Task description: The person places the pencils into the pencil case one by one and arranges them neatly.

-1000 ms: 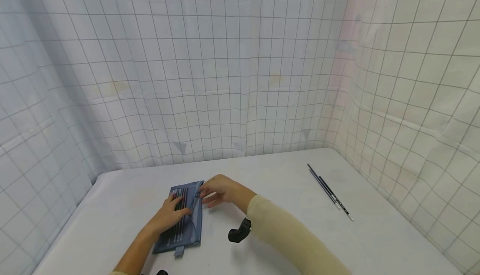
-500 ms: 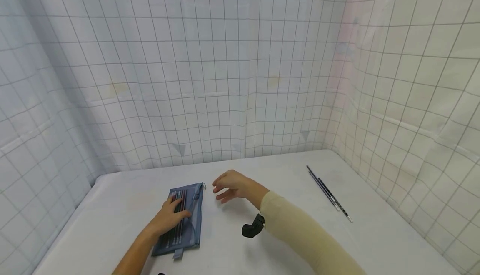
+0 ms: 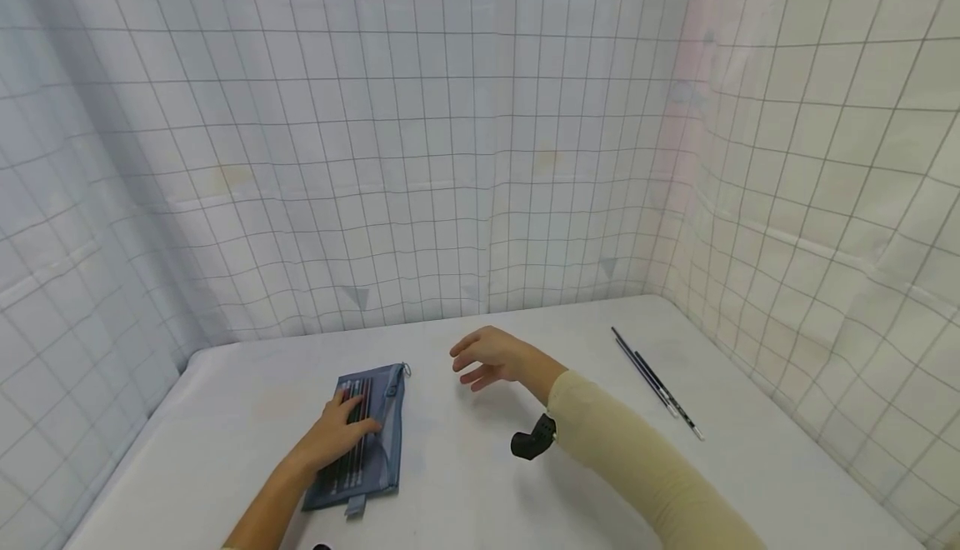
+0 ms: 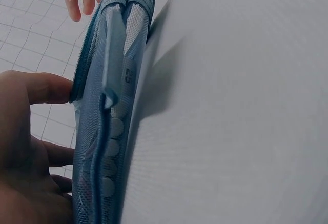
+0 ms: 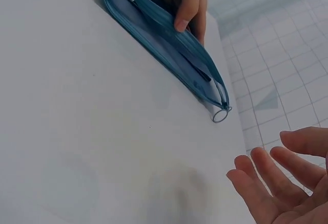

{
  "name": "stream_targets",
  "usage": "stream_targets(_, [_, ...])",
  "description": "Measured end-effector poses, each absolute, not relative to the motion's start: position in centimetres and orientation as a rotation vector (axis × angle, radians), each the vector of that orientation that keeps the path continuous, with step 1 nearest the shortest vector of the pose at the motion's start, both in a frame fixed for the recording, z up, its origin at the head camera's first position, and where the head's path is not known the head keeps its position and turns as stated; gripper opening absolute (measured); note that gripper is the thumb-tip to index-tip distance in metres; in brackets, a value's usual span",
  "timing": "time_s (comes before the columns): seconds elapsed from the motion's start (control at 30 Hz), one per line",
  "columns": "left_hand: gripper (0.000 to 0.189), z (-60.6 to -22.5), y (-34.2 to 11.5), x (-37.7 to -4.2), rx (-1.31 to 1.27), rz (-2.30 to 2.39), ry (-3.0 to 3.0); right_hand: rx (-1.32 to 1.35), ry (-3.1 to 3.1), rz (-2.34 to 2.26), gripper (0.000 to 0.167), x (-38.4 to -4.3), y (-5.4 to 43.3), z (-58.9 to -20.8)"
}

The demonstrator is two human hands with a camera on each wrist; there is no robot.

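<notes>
A blue mesh pencil case point(image 3: 388, 442) lies on the table, left of centre, with several pencils point(image 3: 352, 458) showing inside. Its zipper side gapes in the right wrist view, where a metal ring point(image 5: 220, 116) hangs at one end. My left hand point(image 3: 333, 436) rests on top of the case with fingers spread. In the left wrist view, round pencil ends point(image 4: 108, 162) show through the mesh. Off to the right of the case, my right hand point(image 3: 491, 357) hovers above the table, fingers loosely bent and holding nothing.
Several loose dark pencils point(image 3: 663, 387) lie together on the right of the white table point(image 3: 570, 333). Grid-patterned curtains point(image 3: 465, 158) surround the table at the back and sides. A black wrist device point(image 3: 534, 437) sits under the right forearm.
My right hand has left the zipper edge of the pencil case and drawn away to the right and slightly back. My left hand stays on the case.
</notes>
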State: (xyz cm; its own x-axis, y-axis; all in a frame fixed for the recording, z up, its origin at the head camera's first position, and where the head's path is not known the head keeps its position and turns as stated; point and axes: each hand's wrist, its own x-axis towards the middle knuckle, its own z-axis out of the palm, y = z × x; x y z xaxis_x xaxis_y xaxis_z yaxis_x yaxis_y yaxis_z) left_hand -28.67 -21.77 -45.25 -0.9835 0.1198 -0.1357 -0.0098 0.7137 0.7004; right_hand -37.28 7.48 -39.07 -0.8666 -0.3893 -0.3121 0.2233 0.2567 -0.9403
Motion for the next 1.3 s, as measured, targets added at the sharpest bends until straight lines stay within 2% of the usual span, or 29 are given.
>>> stream_targets(1.3, [0.087, -45.3, -21.9, -28.8, 0.065, 1.099, 2.758, -0.012, 2.286, -1.567, 0.039, -38.1, 18.8, -38.1])
